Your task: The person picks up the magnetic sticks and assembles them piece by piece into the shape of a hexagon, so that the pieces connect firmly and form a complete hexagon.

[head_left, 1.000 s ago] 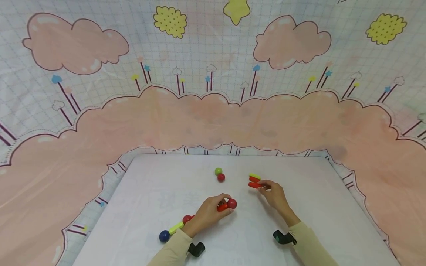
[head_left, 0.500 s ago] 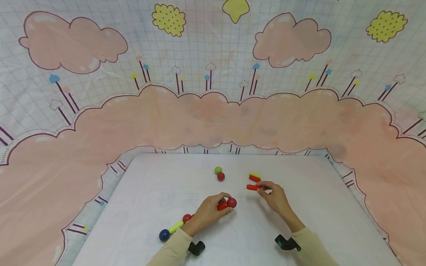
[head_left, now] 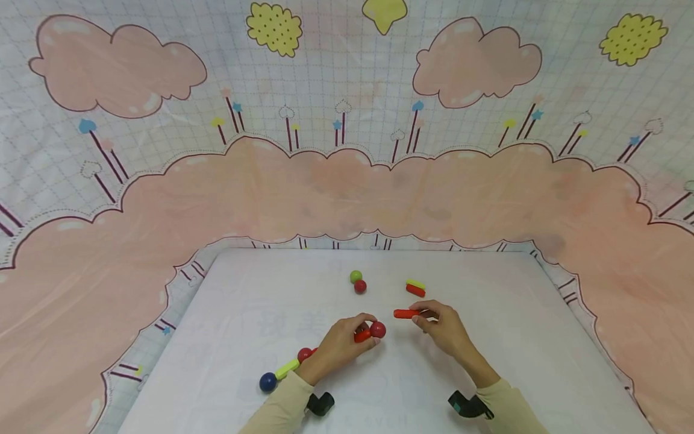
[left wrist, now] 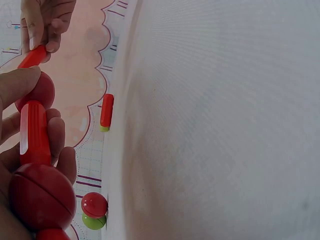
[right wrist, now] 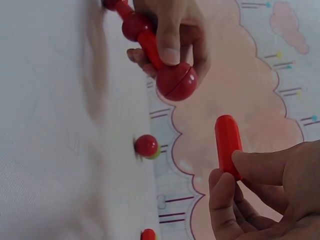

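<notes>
My left hand (head_left: 338, 346) holds the end of a toy chain of balls and rods, thumb and fingers on its end red ball (head_left: 378, 330) and the red rod (left wrist: 34, 132) behind it. Another red ball (left wrist: 42, 197) follows in the left wrist view. Past the wrist, the chain runs through a yellow-green rod (head_left: 287, 369) to a dark blue ball (head_left: 268, 383); the hand hides part of it. Between thumb and fingers my right hand (head_left: 446, 328) pinches a loose red rod (right wrist: 228, 142). The rod points toward the end ball, with a gap between them.
Farther back on the white tabletop (head_left: 260, 289) lie a green ball (head_left: 355, 276) and a red ball (head_left: 360, 287), close together. To their right, a yellow-green rod (head_left: 415, 283) lies alongside a red rod (head_left: 415, 292). A patterned cloth (head_left: 347, 199) hangs behind the table.
My right hand has brought the red rod away from the two loose rods, leftward and nearer to me, toward the chain's end ball. My left hand has stayed nearly still.
</notes>
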Motion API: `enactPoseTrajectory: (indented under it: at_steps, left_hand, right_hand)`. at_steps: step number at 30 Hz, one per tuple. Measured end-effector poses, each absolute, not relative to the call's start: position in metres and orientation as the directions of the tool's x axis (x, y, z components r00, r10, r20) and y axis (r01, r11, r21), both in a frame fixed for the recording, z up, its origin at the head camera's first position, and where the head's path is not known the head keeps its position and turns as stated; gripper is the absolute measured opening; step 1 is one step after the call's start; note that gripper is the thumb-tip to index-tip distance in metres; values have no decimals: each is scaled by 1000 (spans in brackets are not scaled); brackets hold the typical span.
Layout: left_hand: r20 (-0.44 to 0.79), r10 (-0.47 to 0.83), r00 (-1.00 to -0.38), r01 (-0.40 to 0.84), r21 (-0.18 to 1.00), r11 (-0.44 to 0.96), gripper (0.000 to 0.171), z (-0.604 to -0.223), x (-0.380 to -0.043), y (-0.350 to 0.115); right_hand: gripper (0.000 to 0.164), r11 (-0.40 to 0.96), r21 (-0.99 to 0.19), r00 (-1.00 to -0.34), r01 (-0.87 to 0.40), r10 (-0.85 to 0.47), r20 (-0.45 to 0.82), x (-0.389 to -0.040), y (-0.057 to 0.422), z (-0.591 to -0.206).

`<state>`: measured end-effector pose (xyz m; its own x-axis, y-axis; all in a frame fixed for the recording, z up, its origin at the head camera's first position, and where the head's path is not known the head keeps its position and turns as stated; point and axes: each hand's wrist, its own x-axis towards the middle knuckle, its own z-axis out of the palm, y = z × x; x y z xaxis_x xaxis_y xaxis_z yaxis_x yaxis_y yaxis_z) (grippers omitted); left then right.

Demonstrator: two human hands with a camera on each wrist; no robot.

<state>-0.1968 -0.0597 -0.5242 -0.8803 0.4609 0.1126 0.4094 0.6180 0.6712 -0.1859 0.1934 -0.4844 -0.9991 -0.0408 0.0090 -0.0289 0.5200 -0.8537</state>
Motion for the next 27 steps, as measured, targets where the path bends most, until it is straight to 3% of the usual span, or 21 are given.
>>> enactPoseTrajectory:
  at_steps: [7,27]
  left_hand:
    - [119,463,-878,416,669,616,39,-524,-197,-60]
    - [115,481,-869,423,678,602,38,-522,-198,-62]
  right_hand:
    - [24,502,-865,-998,-29,-62,-2,-181,187,-480]
    - [22,530,-829,-982,-180,-152,116,-182,177,-489]
